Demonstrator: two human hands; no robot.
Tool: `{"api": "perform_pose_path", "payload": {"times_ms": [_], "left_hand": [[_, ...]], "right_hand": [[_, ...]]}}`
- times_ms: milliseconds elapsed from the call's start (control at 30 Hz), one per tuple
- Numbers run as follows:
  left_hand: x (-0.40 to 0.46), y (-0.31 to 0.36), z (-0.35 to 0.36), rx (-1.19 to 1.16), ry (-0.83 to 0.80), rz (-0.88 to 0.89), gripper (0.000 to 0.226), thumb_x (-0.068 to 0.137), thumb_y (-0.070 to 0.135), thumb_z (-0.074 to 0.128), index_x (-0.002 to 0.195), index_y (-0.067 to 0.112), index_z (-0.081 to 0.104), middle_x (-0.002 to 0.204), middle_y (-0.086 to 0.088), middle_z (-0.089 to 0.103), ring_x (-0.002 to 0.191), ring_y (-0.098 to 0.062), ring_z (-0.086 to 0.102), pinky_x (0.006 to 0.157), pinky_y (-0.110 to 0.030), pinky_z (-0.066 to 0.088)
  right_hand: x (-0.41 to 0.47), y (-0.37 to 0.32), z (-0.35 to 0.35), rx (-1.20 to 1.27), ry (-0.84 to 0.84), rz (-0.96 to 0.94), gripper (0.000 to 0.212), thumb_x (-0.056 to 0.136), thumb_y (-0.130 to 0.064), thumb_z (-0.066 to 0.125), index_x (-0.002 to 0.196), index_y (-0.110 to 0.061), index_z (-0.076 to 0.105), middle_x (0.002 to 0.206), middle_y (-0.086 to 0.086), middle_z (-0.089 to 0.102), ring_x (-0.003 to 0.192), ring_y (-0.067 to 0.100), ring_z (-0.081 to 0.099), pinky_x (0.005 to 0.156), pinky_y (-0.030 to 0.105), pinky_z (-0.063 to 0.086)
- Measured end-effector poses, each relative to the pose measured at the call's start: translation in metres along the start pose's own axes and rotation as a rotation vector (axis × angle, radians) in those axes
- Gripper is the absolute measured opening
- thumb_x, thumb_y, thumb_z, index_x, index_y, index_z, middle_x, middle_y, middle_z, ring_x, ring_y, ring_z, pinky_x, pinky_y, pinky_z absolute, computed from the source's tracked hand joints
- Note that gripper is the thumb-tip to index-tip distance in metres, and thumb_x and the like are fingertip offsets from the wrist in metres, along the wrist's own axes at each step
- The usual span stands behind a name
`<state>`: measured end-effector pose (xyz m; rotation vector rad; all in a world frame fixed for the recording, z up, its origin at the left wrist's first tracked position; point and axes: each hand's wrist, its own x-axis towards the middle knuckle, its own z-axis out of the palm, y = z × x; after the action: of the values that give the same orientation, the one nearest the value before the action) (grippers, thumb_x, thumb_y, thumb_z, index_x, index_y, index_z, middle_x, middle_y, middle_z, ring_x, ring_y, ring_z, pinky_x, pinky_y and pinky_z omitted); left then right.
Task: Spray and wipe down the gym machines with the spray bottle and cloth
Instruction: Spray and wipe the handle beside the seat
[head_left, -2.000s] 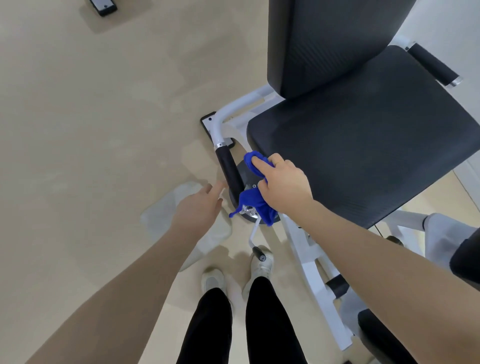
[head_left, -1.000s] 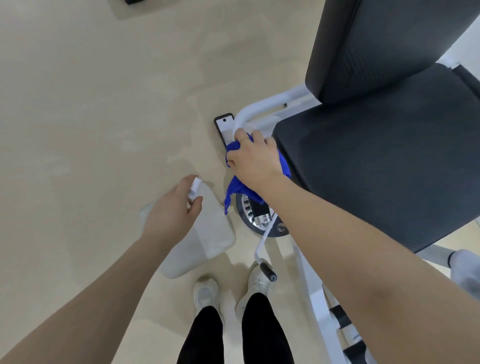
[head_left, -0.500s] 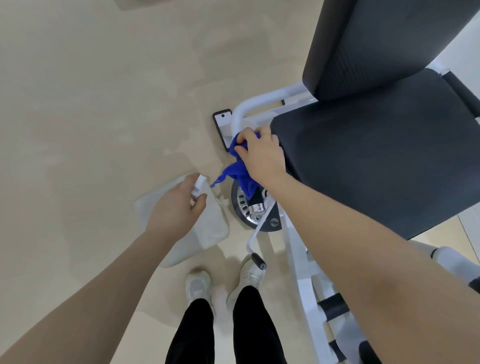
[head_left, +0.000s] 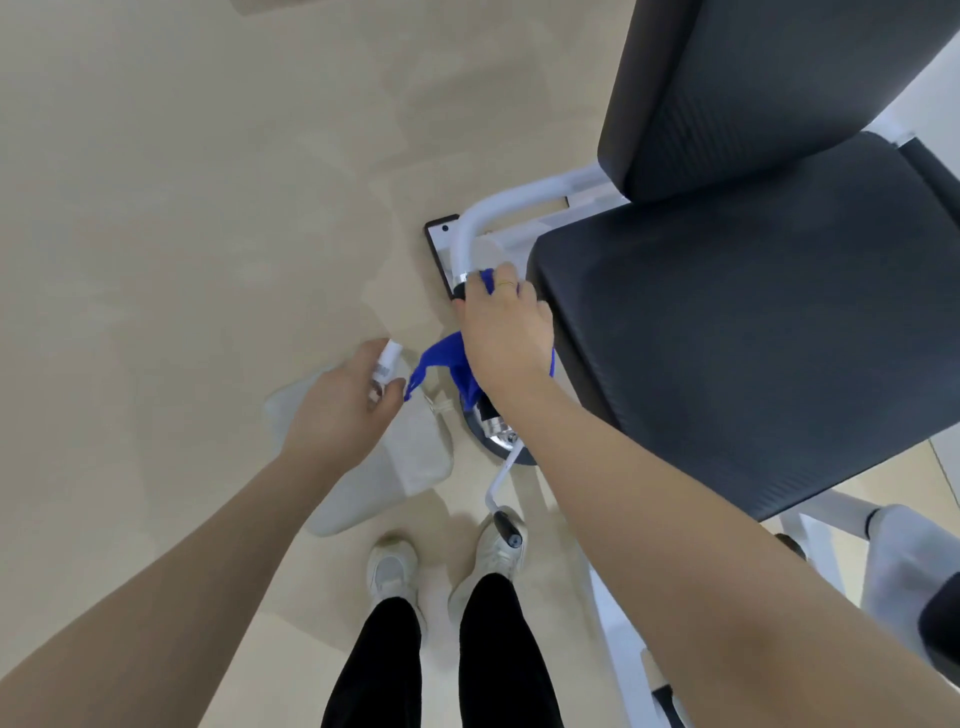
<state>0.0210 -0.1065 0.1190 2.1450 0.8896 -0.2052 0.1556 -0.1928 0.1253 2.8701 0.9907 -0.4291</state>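
R hand (head_left: 501, 332) wrapping blue cloth (head_left: 441, 358) round machine handle (head_left: 470, 244), L hand (head_left: 340, 410) gripping spray bottle (head_left: 385, 364)

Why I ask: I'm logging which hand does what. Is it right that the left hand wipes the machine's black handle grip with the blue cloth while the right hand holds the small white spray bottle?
Not quite: the hands are swapped. In the head view the right hand wipes the black handle grip with the blue cloth, while the left hand holds the small white spray bottle.
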Motion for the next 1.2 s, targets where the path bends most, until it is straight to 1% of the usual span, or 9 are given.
{"api": "perform_pose_path", "payload": {"times_ms": [133, 233, 400, 500, 633, 867, 1000, 1100, 1200], "left_hand": [[-0.001, -0.009, -0.004, -0.051, 0.06, -0.086, 0.036, 0.093, 0.019, 0.049, 0.128, 0.015, 0.045, 0.077, -0.005, 0.057, 0.062, -0.02, 0.05, 0.051, -0.027, 0.033], [-0.004, -0.015, -0.006, -0.102, 0.061, -0.153, 0.035, 0.093, 0.019, 0.048, 0.128, 0.017, 0.045, 0.081, -0.006, 0.059, 0.071, -0.027, 0.057, 0.056, -0.03, 0.036], [-0.009, -0.02, -0.005, -0.071, 0.041, -0.102, 0.03, 0.093, 0.018, 0.048, 0.124, 0.016, 0.047, 0.07, -0.002, 0.054, 0.06, -0.012, 0.05, 0.051, -0.022, 0.033], [-0.016, -0.02, -0.007, -0.028, -0.016, -0.064, 0.028, 0.093, 0.018, 0.049, 0.121, 0.014, 0.049, 0.068, -0.005, 0.054, 0.057, -0.01, 0.047, 0.051, -0.023, 0.032], [-0.023, -0.009, -0.014, -0.037, -0.075, -0.035, 0.027, 0.093, 0.019, 0.049, 0.12, 0.014, 0.05, 0.065, -0.004, 0.054, 0.055, -0.011, 0.047, 0.051, -0.024, 0.035], [-0.017, -0.007, -0.013, -0.003, -0.069, -0.019, 0.032, 0.094, 0.022, 0.048, 0.126, 0.019, 0.047, 0.065, -0.002, 0.053, 0.055, -0.012, 0.047, 0.046, -0.026, 0.036], [-0.017, -0.008, -0.013, 0.0, -0.07, -0.007, 0.033, 0.094, 0.021, 0.049, 0.126, 0.017, 0.047, 0.075, -0.009, 0.06, 0.059, -0.016, 0.049, 0.051, -0.025, 0.036], [-0.03, -0.005, -0.01, 0.017, -0.119, 0.015, 0.037, 0.094, 0.023, 0.049, 0.13, 0.019, 0.043, 0.068, 0.0, 0.053, 0.057, -0.007, 0.047, 0.047, -0.021, 0.032], [-0.023, 0.006, -0.015, 0.001, -0.164, 0.051, 0.049, 0.095, 0.022, 0.047, 0.14, 0.024, 0.029, 0.056, 0.001, 0.045, 0.053, -0.009, 0.045, 0.05, -0.021, 0.032]], "right_hand": [[-0.05, 0.001, -0.002, -0.333, -0.167, -0.598, 0.033, 0.089, -0.011, 0.051, 0.122, -0.011, 0.049, 0.127, 0.011, 0.046, 0.111, 0.028, 0.044, 0.086, 0.037, 0.037], [-0.023, -0.004, -0.015, -0.494, -0.185, -0.818, 0.024, 0.091, -0.009, 0.048, 0.114, -0.013, 0.057, 0.12, 0.007, 0.053, 0.11, 0.025, 0.046, 0.085, 0.036, 0.038], [0.024, -0.013, -0.022, -0.53, -0.147, -0.613, 0.025, 0.093, -0.008, 0.042, 0.109, -0.017, 0.058, 0.112, 0.001, 0.056, 0.117, 0.024, 0.039, 0.087, 0.034, 0.034], [-0.005, -0.009, -0.026, -0.524, -0.266, -0.655, 0.009, 0.091, -0.01, 0.045, 0.091, -0.017, 0.051, 0.099, 0.001, 0.056, 0.111, 0.024, 0.042, 0.084, 0.035, 0.035], [-0.049, -0.004, -0.023, -0.582, -0.368, -0.783, 0.009, 0.089, -0.011, 0.051, 0.082, -0.015, 0.048, 0.095, 0.002, 0.06, 0.1, 0.023, 0.049, 0.083, 0.035, 0.041], [-0.004, -0.001, -0.011, -0.363, -0.201, -0.51, 0.024, 0.09, -0.014, 0.047, 0.111, -0.022, 0.056, 0.112, -0.002, 0.057, 0.112, 0.024, 0.041, 0.083, 0.034, 0.035], [-0.025, 0.015, -0.002, -0.185, -0.178, -0.485, 0.026, 0.092, -0.017, 0.046, 0.111, -0.03, 0.056, 0.114, -0.007, 0.057, 0.102, 0.021, 0.044, 0.075, 0.031, 0.035], [-0.048, 0.022, 0.004, -0.148, -0.33, -0.593, 0.026, 0.094, -0.02, 0.043, 0.108, -0.034, 0.06, 0.108, -0.009, 0.06, 0.094, 0.016, 0.046, 0.067, 0.029, 0.031], [-0.051, 0.019, -0.008, 0.14, -0.571, -0.509, 0.03, 0.092, -0.017, 0.042, 0.102, -0.031, 0.067, 0.102, -0.01, 0.062, 0.091, 0.014, 0.052, 0.065, 0.029, 0.038]]}}
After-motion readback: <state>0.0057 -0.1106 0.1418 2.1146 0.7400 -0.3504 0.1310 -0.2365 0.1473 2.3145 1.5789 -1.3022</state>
